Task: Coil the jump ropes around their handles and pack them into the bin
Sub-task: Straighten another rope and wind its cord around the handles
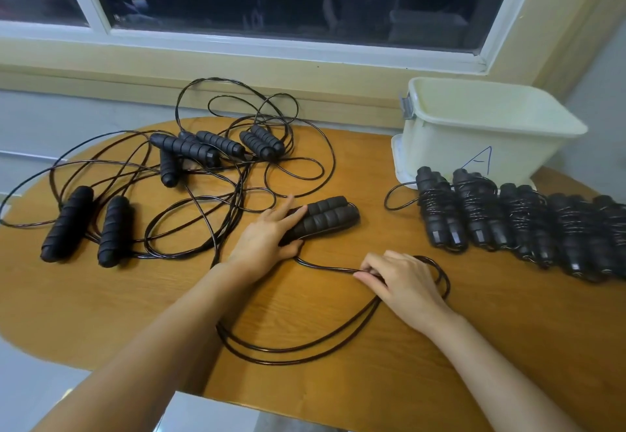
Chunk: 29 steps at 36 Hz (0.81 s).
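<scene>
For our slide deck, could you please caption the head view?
Left hand holds paired handles while right hand pinches their rope beside coiled ropes and bin.

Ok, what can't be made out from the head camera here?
- Floor of the bin: hidden by its near wall, contents unknown.
- The row of coiled ropes: cut off by the right edge, count unknown.
- The loose ropes: cords overlap; which cord joins which handle is untraceable.
- The cord under the right hand: fingers cover the pinch.
- Near ends of the pair of handles: covered by the left hand.
</scene>
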Tool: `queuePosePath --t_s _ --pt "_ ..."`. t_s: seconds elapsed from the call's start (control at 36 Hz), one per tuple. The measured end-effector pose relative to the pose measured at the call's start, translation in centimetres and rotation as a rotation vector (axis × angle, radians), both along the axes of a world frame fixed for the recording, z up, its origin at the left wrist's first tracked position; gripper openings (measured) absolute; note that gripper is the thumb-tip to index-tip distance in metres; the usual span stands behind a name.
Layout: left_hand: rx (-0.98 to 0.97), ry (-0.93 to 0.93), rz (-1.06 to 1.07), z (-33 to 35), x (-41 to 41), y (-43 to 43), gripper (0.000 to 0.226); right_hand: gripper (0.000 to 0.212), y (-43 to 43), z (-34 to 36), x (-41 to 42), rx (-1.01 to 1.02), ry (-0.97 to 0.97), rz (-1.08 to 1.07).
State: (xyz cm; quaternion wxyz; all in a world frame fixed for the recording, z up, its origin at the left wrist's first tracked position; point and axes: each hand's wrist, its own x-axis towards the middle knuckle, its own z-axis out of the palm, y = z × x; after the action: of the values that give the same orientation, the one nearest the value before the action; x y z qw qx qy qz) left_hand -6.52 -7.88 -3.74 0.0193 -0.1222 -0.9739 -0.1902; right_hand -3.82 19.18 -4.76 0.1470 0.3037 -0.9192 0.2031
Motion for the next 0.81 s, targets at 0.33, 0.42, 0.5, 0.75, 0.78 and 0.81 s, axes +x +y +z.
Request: queuePosePath --t_s 0.33,0.42,0.5,0.75,0.78,0.81 --pt "-0.018 0.032 -0.023 -0.1 -0.2 0.7 0.068 0.019 1.0 0.8 -1.0 0.055 -0.290 -0.068" --pt "0.048 0.080 -0.030 0.1 0.3 0.4 0.064 0.016 1.8 1.3 -1.3 0.046 -0.409 -0.071" --pt "0.119 0.165 -0.023 0.9 0.9 0.2 0.060 0.011 2.9 1.9 -1.7 0.049 -0.488 -0.077" --pt "0.208 0.297 -0.166 5.0 2.3 -0.2 0.069 0.026 4.5 4.2 -3.9 -0.166 -0.723 -0.064" --pt "0.192 0.317 -0.202 5.4 2.6 -0.1 0.067 0.026 4.4 4.7 -4.2 -0.183 -0.732 -0.059" --pt "0.169 0.339 -0.240 5.8 2.9 0.1 0.065 0.026 4.4 5.0 -4.6 -0.194 -0.736 -0.062"
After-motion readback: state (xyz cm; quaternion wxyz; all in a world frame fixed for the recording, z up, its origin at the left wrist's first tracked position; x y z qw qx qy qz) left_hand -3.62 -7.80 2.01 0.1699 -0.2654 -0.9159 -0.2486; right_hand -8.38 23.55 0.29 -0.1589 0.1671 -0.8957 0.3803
